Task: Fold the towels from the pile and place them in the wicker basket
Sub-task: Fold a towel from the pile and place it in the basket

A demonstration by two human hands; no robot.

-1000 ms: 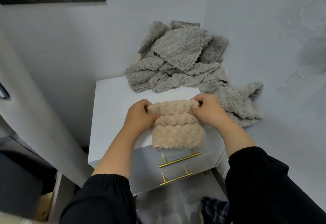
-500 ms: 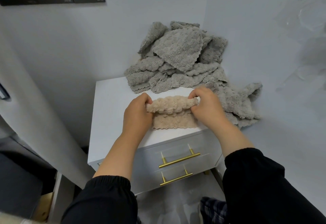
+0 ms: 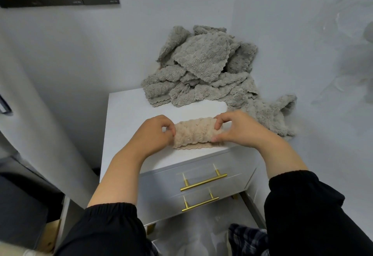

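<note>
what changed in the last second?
The beige towel, which hung over the cabinet's front edge, has been drawn up and folded into a compact bundle on the cabinet top. The left hand and right hand still pinch its ends. The gray towel pile is unchanged.

Left side: bare strip of nightstand (image 3: 125, 118), open from front edge to back.
Back right: pile of gray towels (image 3: 201, 70) fills the corner against the walls (image 3: 282, 33) and trails forward along the right side.
Middle: narrow bare gap between pile and beige towel (image 3: 193, 132).
Front edge: beige towel, with left hand (image 3: 153, 132) and right hand (image 3: 240, 128) gripping its ends.
</note>
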